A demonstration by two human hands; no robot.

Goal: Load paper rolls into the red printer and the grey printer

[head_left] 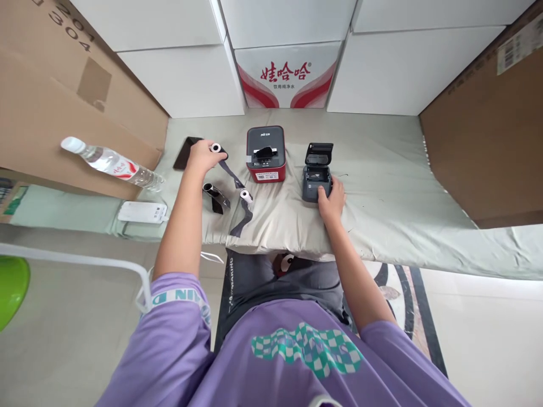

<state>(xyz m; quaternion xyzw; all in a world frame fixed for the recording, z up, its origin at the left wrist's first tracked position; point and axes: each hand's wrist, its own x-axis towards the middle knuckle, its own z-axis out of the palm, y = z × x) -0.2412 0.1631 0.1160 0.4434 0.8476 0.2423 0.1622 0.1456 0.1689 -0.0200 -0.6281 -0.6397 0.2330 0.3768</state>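
My left hand [201, 157] is closed on a small roll of dark ribbon [224, 151] with a white core, and a strip hangs from it onto the cloth. My right hand [333, 199] grips a small dark grey label printer [311, 190] at its near right corner, the thumb on the front. The printer's lid [319, 154] stands raised and its bay shows. Between the hands lie a second white-cored ribbon roll [245, 196], its tail towards the front edge, and a glossy black roll [217, 195]. A red and black box-shaped device [266, 155] stands behind them.
A dark phone [182, 155] lies beside my left hand. Further left are a tilted water bottle [121, 165] and a white power bank [142, 212]. Cardboard boxes [487, 141] flank the cloth-covered bench [390, 186], with white cartons [182, 82] stacked behind.
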